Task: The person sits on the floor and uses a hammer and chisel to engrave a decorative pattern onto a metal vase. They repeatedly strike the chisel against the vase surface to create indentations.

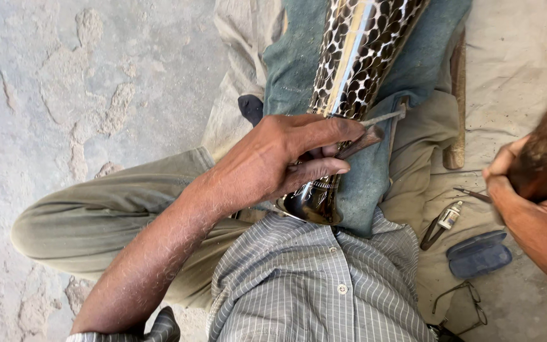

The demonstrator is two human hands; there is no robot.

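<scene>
Engraved metal vessel (349, 69), shiny w/ dark scale-like pattern, runs from top centre of frame down to the lap, lower end just above the shirt. It lies on a blue-green cloth (425, 57) draped over the legs. Left hand (273, 161) at frame centre rests on vessel's lower part, fingers closed round a thin metal chisel (365, 136), tip pointing right toward the cloth edge; a pale rod-like piece sits just above the tool. Right hand (533, 190) at right edge, close to lens & blurred, raised off the work, well apart from left; fingers look curled but can't tell if it holds anything.

Person sits cross-legged: khaki trousers (96, 215) lower left, grey checked shirt (311, 285) bottom centre. Under the legs a beige sheet (520, 76) over cracked concrete floor (64, 82). On the sheet, right of the lap: wooden handle (457, 95) upright-ish along the cloth, small white bottle (451, 216), dark blue spectacle case (479, 254), wire-frame glasses (463, 304) at bottom right.
</scene>
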